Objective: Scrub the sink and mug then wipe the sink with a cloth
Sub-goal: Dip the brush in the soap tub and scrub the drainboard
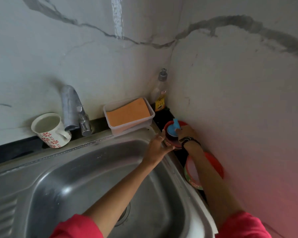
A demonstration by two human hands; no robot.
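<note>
Left hand (159, 145): fingers cupped around the red tub's (172, 141) near side.
Right hand (185, 133): fingers pinching the blue scrubber (173, 128) inside the tub.
Mug (50, 129): on the bench left of the tap (72, 109), well apart; left hand nearer.
Sink (93, 177): directly below both arms.

mug (49, 130) left of tap (74, 109), sink (76, 169) before both
</note>
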